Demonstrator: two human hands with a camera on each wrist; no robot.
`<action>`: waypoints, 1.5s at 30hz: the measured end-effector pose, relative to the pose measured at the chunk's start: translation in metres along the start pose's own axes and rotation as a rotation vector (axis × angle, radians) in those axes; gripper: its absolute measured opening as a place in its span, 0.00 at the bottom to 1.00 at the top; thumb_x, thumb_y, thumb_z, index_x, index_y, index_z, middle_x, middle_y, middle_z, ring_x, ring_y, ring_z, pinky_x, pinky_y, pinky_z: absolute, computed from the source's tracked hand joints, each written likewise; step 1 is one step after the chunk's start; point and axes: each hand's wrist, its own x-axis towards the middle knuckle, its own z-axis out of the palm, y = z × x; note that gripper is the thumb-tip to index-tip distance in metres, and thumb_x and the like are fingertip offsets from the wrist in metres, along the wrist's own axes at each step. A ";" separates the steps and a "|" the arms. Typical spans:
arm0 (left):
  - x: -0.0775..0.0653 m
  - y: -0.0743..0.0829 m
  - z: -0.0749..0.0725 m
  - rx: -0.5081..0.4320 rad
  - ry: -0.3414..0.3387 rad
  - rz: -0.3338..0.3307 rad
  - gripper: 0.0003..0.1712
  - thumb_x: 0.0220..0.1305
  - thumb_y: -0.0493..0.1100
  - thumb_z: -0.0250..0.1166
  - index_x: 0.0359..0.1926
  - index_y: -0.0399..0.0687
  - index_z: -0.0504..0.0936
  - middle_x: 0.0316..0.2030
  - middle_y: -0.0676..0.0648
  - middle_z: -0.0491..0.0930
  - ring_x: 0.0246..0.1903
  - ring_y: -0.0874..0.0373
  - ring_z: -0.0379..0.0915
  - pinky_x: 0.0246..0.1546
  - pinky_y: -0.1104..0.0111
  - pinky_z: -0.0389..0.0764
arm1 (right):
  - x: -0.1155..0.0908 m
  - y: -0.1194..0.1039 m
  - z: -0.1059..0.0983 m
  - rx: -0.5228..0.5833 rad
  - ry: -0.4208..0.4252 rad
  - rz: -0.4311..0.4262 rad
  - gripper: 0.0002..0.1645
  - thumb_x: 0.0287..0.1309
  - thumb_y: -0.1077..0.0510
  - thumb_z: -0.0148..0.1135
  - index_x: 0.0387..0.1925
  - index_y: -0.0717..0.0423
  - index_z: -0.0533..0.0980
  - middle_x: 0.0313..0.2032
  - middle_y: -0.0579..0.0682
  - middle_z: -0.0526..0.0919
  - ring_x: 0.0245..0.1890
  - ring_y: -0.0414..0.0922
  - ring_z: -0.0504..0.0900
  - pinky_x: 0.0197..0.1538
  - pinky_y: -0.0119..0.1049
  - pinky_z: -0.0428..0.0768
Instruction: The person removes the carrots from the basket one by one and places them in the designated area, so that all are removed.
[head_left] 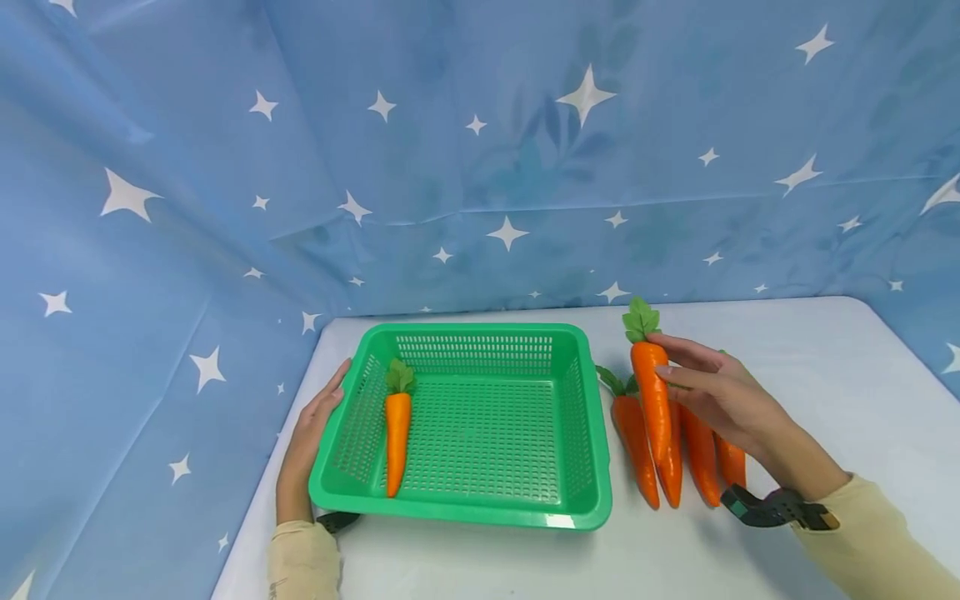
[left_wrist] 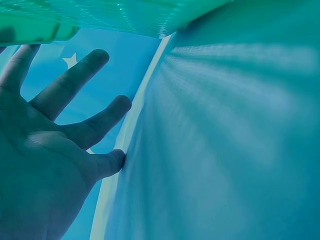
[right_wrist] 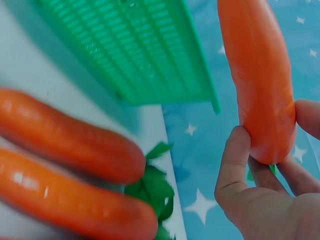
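Note:
My right hand (head_left: 727, 404) pinches an orange carrot (head_left: 654, 400) near its leafy top, between thumb and fingers. In the right wrist view this carrot (right_wrist: 260, 75) is raised above the table, its leaves mostly hidden behind the fingers. Below it several more carrots (head_left: 701, 458) lie side by side, right of a green plastic basket (head_left: 480, 512). One lighter orange carrot (head_left: 397, 442) lies inside the basket along its left part, leaves toward the back. My left hand (head_left: 306, 442) rests at the basket's left rim; in the left wrist view its fingers (left_wrist: 75, 82) are extended and spread.
A white table (head_left: 825, 375) carries the basket and carrots. Blue cloth with white stars (head_left: 450, 167) hangs behind the table and down its left side. The basket has slotted walls and a mesh floor (head_left: 487, 433).

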 end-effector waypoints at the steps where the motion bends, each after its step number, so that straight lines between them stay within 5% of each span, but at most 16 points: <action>1: 0.000 0.000 0.000 -0.001 0.000 0.000 0.31 0.90 0.54 0.44 0.86 0.58 0.57 0.85 0.53 0.51 0.82 0.56 0.42 0.68 0.79 0.62 | -0.002 0.000 -0.005 -0.002 0.008 0.003 0.25 0.79 0.66 0.55 0.68 0.43 0.81 0.62 0.42 0.84 0.58 0.43 0.84 0.58 0.38 0.84; 16: 0.000 -0.001 0.001 0.005 0.010 0.007 0.31 0.90 0.54 0.43 0.86 0.59 0.58 0.84 0.53 0.52 0.82 0.57 0.45 0.67 0.79 0.63 | -0.027 0.008 -0.056 -0.091 0.064 0.027 0.26 0.82 0.63 0.53 0.69 0.36 0.79 0.62 0.34 0.83 0.57 0.38 0.83 0.53 0.34 0.84; 30: -0.001 0.000 0.000 0.014 0.012 0.003 0.30 0.90 0.53 0.44 0.86 0.59 0.59 0.84 0.53 0.52 0.81 0.59 0.46 0.66 0.78 0.65 | -0.053 0.011 -0.096 -0.035 0.115 -0.013 0.29 0.81 0.68 0.49 0.65 0.35 0.83 0.60 0.30 0.83 0.55 0.33 0.83 0.49 0.33 0.85; 45: -0.002 -0.001 -0.001 0.014 0.014 -0.007 0.30 0.90 0.53 0.43 0.86 0.61 0.59 0.84 0.53 0.52 0.81 0.58 0.46 0.66 0.79 0.65 | -0.065 0.027 -0.125 -0.132 0.200 0.079 0.28 0.81 0.67 0.54 0.58 0.26 0.82 0.54 0.23 0.82 0.49 0.28 0.82 0.45 0.29 0.84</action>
